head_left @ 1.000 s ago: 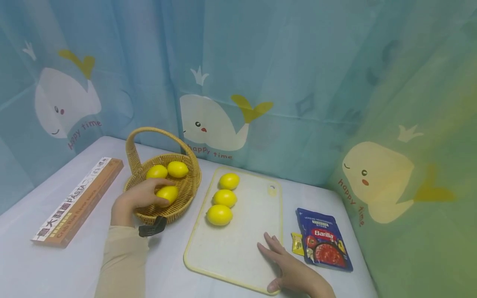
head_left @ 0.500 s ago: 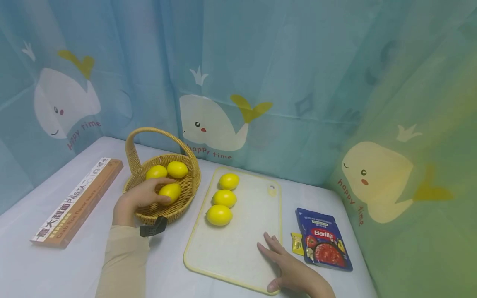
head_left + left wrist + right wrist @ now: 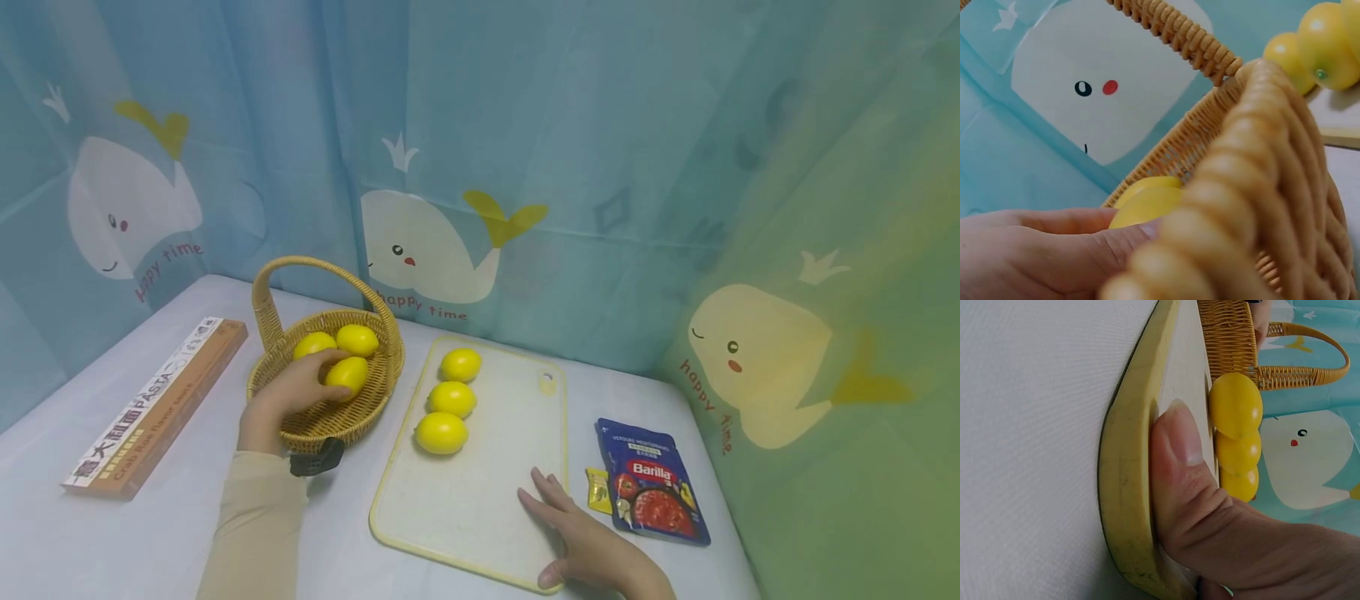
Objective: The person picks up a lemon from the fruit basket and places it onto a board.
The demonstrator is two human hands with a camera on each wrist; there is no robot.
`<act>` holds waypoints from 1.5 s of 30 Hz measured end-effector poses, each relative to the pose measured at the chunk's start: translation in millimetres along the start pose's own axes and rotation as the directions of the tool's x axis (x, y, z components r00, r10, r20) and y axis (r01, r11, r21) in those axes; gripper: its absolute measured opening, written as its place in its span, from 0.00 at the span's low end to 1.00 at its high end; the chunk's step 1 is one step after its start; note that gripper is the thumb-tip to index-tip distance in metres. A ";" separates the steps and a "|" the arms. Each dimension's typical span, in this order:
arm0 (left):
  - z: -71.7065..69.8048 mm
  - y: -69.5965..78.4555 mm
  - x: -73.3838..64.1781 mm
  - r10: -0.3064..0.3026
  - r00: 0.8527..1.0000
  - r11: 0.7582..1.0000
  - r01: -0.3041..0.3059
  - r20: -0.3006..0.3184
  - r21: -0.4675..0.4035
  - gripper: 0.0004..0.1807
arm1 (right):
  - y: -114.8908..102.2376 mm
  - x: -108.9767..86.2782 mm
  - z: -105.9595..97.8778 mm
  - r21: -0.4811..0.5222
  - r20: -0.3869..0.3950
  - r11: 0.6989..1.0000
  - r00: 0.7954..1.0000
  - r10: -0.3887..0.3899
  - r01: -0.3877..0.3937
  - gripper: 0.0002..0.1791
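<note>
held lemon (image 3: 351, 377) has been shifted farther back in wicker basket (image 3: 375, 404) – now next to two other lemons (image 3: 357, 340), so all 3 there are bunched; it's pinched by left hand (image 3: 292, 393). cutting board (image 3: 495, 500), r. of basket, is touched by right hand (image 3: 588, 542) w/ fingers spread. white-covered table (image 3: 337, 542) under basket – whale-print curtain (image 3: 600, 167) behind.

Ylw lemon (image 3: 348, 376), tilted, in L hand (image 3: 298, 388), in bskt (image 3: 372, 401) w/ 2 other lemons (image 3: 357, 340); 3 lemons (image 3: 442, 433) on wht board (image 3: 510, 437).

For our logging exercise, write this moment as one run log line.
left hand grips lemon in basket; two more lemons there; right hand rests on board; three lemons on board
</note>
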State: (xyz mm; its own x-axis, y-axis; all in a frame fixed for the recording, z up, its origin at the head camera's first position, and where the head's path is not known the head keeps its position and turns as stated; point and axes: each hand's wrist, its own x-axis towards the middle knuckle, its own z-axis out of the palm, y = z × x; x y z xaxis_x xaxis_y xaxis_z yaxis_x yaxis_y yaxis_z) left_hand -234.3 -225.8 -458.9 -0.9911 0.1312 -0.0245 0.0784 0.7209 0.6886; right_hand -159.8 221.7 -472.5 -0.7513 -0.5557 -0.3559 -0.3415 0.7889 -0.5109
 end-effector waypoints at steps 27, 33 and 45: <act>-2.4 3.9 1.9 0.025 0.999 0.999 -0.025 -0.023 0.031 0.34 | -0.9 -0.2 -0.4 0.023 0.010 1.000 1.000 0.013 -0.014 0.56; -8.9 9.2 -2.7 0.016 0.999 0.997 -0.013 -0.041 0.074 0.34 | -1.3 0.4 -0.3 0.026 0.015 1.000 1.000 0.018 -0.018 0.56; -26.9 28.8 -19.2 0.035 0.997 0.996 -0.029 -0.064 0.083 0.35 | -2.6 0.4 -0.2 0.033 0.022 0.999 0.999 0.034 -0.035 0.56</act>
State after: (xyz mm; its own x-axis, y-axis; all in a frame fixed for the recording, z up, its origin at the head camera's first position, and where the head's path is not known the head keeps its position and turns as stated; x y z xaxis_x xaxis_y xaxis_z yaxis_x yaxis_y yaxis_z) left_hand -215.9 -225.9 -419.2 -0.9926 0.1125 0.0455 0.1161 0.7709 0.6262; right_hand -159.3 219.4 -471.1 -0.7501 -0.5342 -0.3899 -0.2962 0.7985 -0.5242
